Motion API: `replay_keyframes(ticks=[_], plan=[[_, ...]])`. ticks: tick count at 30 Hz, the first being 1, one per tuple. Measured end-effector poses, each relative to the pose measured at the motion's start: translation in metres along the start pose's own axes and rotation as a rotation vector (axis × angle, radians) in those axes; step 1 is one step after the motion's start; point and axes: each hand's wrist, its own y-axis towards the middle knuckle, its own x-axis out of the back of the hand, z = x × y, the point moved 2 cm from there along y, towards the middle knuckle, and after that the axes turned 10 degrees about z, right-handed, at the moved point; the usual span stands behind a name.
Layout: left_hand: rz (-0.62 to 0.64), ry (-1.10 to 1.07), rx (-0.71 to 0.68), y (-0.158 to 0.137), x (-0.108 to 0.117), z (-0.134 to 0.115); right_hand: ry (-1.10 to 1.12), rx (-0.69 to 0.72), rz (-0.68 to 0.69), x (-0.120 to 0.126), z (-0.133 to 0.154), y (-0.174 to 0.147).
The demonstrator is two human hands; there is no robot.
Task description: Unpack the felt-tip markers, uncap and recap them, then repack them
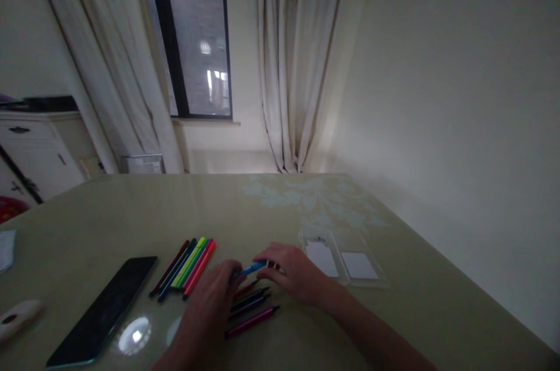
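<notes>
Between my two hands is a blue felt-tip pen (252,269), held above the table. My left hand (214,295) is closed round its left end, while the fingers of my right hand (289,269) pinch its right end; whether cap and barrel are apart there I cannot tell. Under and beside my hands lie several dark felt-tip pens (249,304), partly covered by my left hand. Nearest me among them is a purple felt-tip pen (252,322). Left of my left hand, a row of felt-tip pens (188,269) in dark red, blue, yellow, green, pink and orange lies side by side.
A black phone (105,312) lies at the left, with a white rounded object (20,318) beyond it at the edge. Right of my right hand rests an open clear plastic case (380,280) with white cards (359,265). The table (210,202) meets a wall at right.
</notes>
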Motion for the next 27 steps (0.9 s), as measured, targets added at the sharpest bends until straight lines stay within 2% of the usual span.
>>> replay_keyframes(ticks=[3,6,13,15,18,20,23,25,27], plan=[[0.084,-0.075,-0.046,-0.003,-0.006,-0.015,-0.047,0.072,0.029,0.001,0.003,0.0],[0.161,-0.106,-0.026,-0.002,-0.009,-0.02,-0.047,0.116,0.011,0.007,-0.001,-0.001],[0.204,-0.12,0.005,0.0,-0.004,-0.019,-0.035,0.115,-0.01,0.016,-0.012,0.003],[0.183,-0.091,0.051,-0.001,0.001,-0.01,-0.052,0.067,-0.092,0.027,-0.022,0.001],[0.079,-0.071,0.12,0.0,0.012,0.006,-0.008,-0.053,-0.28,0.048,-0.04,-0.007],[0.024,-0.065,0.103,0.002,0.015,0.013,-0.032,-0.14,-0.308,0.055,-0.049,-0.013],[0.031,-0.046,0.036,0.004,0.01,0.015,-0.129,-0.241,-0.148,0.048,-0.054,-0.016],[0.067,-0.033,0.014,0.004,0.004,0.013,-0.177,-0.263,0.001,0.036,-0.054,-0.016],[0.117,-0.036,0.008,0.004,-0.001,0.012,-0.201,-0.267,0.087,0.023,-0.053,-0.016]])
